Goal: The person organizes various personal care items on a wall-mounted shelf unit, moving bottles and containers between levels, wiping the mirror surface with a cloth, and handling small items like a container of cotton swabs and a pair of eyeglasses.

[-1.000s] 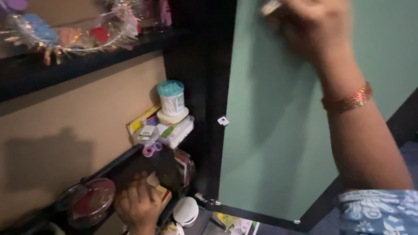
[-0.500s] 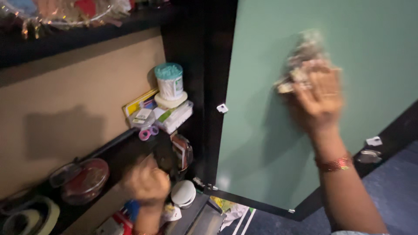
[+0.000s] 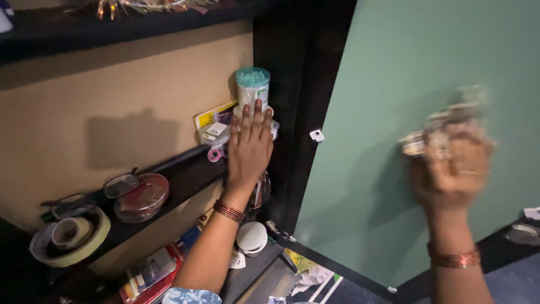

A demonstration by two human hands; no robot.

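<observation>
Cotton-swab jar (image 3: 252,85) on the shelf (image 3: 185,169): left hand (image 3: 248,147) reaches it, fingers spread open; right hand (image 3: 450,169) grips a blurred clear bundle (image 3: 447,126).

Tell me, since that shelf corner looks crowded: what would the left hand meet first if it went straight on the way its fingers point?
Probably the teal-lidded clear plastic cotton swab tub; the left hand already points up at it, though depth is unclear.

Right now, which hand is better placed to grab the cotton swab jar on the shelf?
Left. The left hand lies open right below the cotton swab jar; the right hand holds a blurred clear bundle by the green door.
</observation>
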